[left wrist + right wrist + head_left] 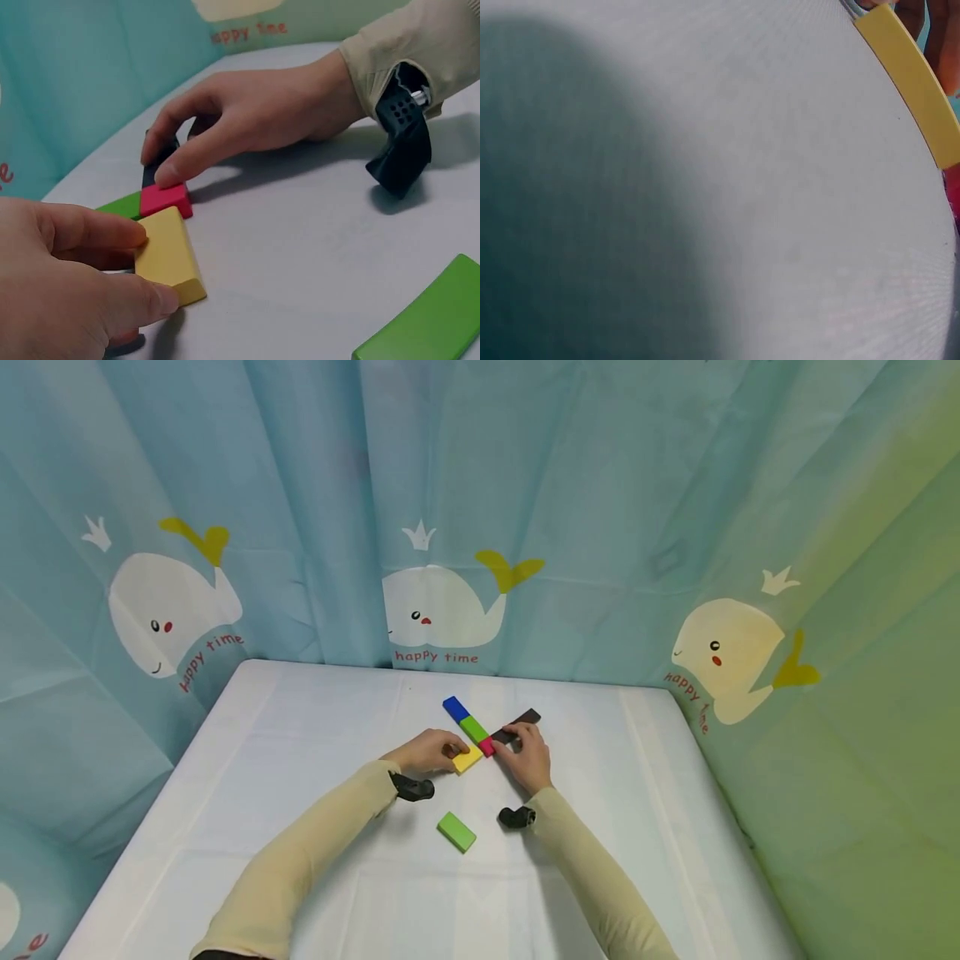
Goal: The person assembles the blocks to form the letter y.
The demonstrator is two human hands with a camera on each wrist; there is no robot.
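Observation:
My left hand [429,752] pinches a flat yellow block [169,251] between thumb and fingers, the block tilted in the left wrist view. Its far end is close to a red block [166,199]; whether they touch, I cannot tell. My right hand [527,757] has curled fingers at a black block [529,716], with the thumb on or against the red block. Part of the black block is hidden under those fingers. From the red block, a green block [474,729] and a blue block [455,708] run in line toward the far left.
A loose light-green block [457,832] lies on the white-covered table [360,885], nearer than both hands. Behind the table hangs a blue curtain [465,460] with whale prints. Dark wrist devices [517,817] hang below the sleeves.

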